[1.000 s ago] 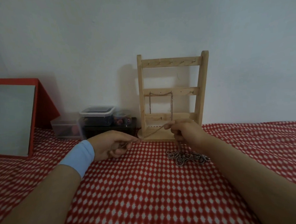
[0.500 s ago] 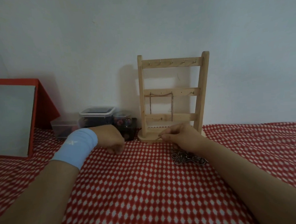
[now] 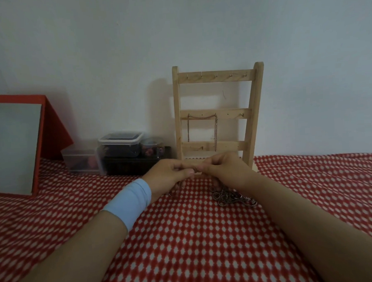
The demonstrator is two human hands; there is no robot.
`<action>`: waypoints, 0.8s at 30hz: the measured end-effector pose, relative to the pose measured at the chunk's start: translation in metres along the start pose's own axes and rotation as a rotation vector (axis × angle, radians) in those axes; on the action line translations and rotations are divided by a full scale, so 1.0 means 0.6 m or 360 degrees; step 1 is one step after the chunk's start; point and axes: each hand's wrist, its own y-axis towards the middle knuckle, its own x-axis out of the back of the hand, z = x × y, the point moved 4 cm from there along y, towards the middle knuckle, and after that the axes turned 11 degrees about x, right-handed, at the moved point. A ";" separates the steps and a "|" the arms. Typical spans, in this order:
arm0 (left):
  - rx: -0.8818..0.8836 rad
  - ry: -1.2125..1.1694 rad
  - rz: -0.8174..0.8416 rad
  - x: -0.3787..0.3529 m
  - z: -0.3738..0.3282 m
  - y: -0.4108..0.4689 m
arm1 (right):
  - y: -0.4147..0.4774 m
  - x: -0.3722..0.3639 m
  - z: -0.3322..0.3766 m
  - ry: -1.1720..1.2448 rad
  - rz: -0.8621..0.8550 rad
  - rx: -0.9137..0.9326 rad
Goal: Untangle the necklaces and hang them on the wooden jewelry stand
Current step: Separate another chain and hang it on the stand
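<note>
A wooden jewelry stand [image 3: 217, 76] with three hooked rails stands against the wall. One thin chain [image 3: 215, 130] hangs from its middle rail. My left hand [image 3: 168, 174], above a light blue wristband, and my right hand [image 3: 225, 168] meet fingertip to fingertip just in front of the stand's base, pinching a short stretch of necklace chain between them. A tangled pile of silver necklaces [image 3: 231, 196] lies on the cloth under my right wrist, and a bit of chain hangs below my left hand.
The surface is covered by a red and white patterned cloth [image 3: 186, 238]. A red-framed mirror [image 3: 12, 143] leans at the left. Clear plastic boxes [image 3: 120, 147] and a small jar [image 3: 152, 147] sit left of the stand.
My left hand, which had pulled away to the left half a second ago, has come back to the right and now touches my right hand at the chain.
</note>
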 end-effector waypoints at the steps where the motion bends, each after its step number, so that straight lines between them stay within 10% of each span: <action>1: -0.0011 -0.0002 -0.0046 0.001 0.002 0.001 | -0.001 -0.001 0.001 -0.0011 0.0026 0.0002; 24: -0.0301 -0.0250 -0.0438 -0.023 0.007 -0.006 | 0.005 -0.001 -0.006 -0.0023 -0.0251 0.0258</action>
